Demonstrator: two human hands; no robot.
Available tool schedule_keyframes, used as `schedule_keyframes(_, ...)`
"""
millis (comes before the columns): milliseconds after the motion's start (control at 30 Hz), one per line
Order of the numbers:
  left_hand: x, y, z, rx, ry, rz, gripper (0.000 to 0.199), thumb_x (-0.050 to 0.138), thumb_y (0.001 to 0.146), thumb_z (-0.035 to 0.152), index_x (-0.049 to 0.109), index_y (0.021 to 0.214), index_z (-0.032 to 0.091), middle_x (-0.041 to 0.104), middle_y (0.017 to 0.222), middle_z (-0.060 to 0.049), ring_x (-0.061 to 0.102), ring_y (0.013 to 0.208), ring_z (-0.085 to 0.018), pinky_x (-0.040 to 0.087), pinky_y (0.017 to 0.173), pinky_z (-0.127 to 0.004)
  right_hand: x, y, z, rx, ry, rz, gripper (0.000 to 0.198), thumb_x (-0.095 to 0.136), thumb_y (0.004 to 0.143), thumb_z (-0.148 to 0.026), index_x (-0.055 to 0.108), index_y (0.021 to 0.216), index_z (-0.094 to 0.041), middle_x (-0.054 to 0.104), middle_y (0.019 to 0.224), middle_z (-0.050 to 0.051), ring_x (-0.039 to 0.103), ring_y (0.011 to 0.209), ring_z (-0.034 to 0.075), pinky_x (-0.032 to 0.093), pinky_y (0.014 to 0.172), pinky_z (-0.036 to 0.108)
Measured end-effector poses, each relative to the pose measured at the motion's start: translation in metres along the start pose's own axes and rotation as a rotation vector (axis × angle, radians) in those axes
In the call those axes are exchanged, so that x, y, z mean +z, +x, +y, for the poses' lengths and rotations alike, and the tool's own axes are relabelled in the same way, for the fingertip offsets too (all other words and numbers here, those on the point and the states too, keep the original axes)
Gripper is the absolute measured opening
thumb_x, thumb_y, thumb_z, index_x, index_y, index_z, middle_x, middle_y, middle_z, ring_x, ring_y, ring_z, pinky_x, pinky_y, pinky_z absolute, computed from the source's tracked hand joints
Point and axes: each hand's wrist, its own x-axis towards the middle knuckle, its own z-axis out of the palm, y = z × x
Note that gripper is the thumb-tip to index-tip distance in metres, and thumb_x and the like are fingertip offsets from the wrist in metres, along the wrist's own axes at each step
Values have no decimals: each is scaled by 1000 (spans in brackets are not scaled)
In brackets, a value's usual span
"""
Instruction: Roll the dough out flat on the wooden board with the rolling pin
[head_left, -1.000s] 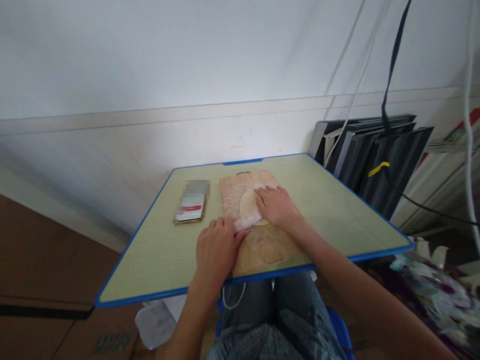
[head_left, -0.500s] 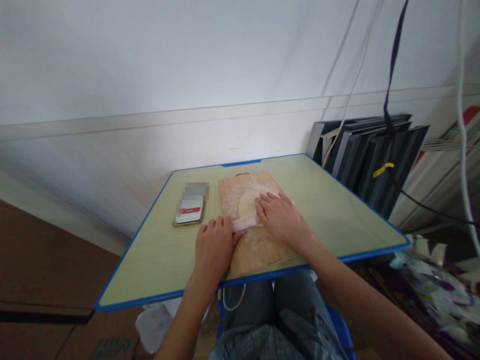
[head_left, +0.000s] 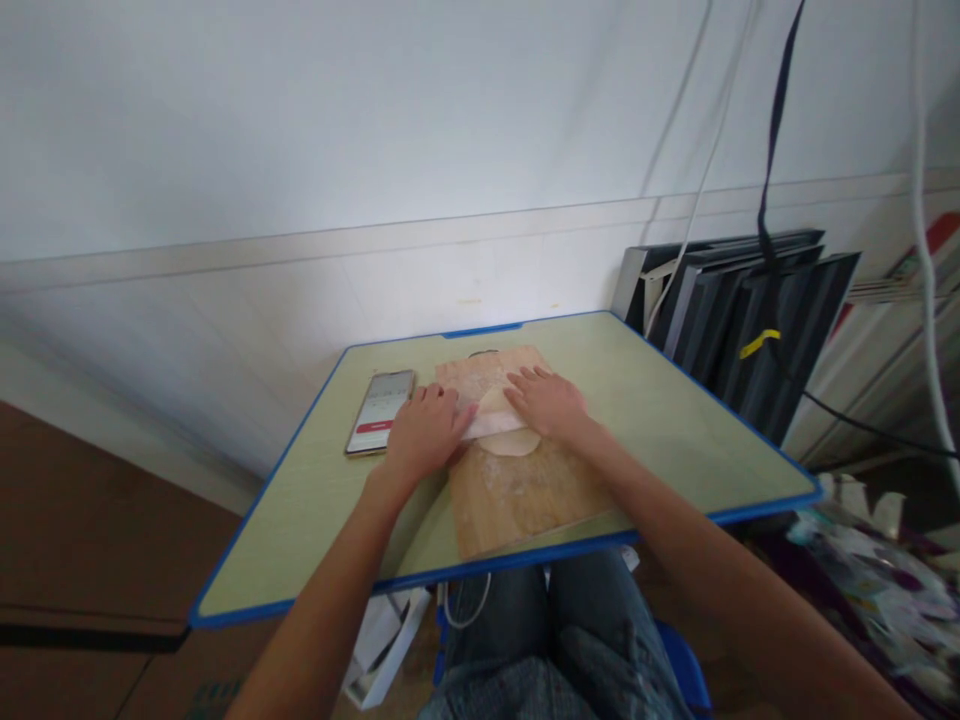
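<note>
A pale, floury rolling pin (head_left: 493, 425) lies crosswise on a flat round of dough (head_left: 511, 444), which shows on both sides of it. Under them is a wooden board (head_left: 525, 505) dusted with flour. My left hand (head_left: 424, 430) is closed over the pin's left end, its thumb along the pin. On the right end rests my right hand (head_left: 551, 403), palm down, fingers reaching forward over the pin; it hides that end and part of the dough.
A phone (head_left: 381, 405) with a lit screen lies left of the board, close to my left hand. The green table (head_left: 675, 430) has a blue edge and stands near a white wall. Dark panels (head_left: 739, 310) lean at the right, with hanging cables (head_left: 776, 130) in front.
Both hands and the rolling pin have moved forward, away from me, over the dough. More dough now shows on the near side of the pin.
</note>
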Motion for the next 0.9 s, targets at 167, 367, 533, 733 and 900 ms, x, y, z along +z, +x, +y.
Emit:
schedule_keyframes(167, 5, 26, -6, -28, -12, -52, 38, 25, 90, 36, 57, 100, 16, 61, 103, -10, 55, 95, -20, 44, 77, -32, -2, 18, 3, 25, 18, -78, 43, 26, 91, -36, 51, 121, -19, 55, 123, 10, 47, 114, 21, 37, 90, 34)
schedule_keyframes(367, 7, -17, 9, 18, -109, 6, 43, 18, 92, 35, 56, 107, 21, 61, 113, -4, 54, 105, -18, 42, 86, -34, -5, -47, -15, -53, -16, 140, 43, 21, 93, -32, 53, 119, -20, 53, 126, 8, 45, 117, 21, 26, 99, 43)
schedule_keyframes(533, 5, -49, 19, 12, -102, 84, 43, 23, 90, 35, 45, 124, 18, 48, 131, -7, 40, 121, -22, 31, 98, -41, -4, -84, -21, -105, 7, 174, 42, 30, 92, -35, 44, 128, -20, 43, 135, 8, 39, 122, 21, 22, 103, 43)
schedule_keyframes(733, 3, -33, 16, 9, -90, 75, 43, 22, 90, 37, 53, 115, 18, 58, 119, -7, 51, 109, -22, 38, 90, -38, -3, -68, -15, -90, -5, 145, 45, 26, 92, -42, 45, 128, -22, 43, 135, 6, 38, 123, 22, 22, 103, 43)
schedule_keyframes(900, 6, 14, 9, -117, -89, -22, 54, 15, 90, 39, 65, 89, 17, 67, 96, -8, 61, 89, -23, 45, 73, -34, -5, -19, 2, -34, 34, -1, 47, 22, 92, -43, 51, 122, -22, 50, 129, 7, 43, 119, 21, 34, 95, 37)
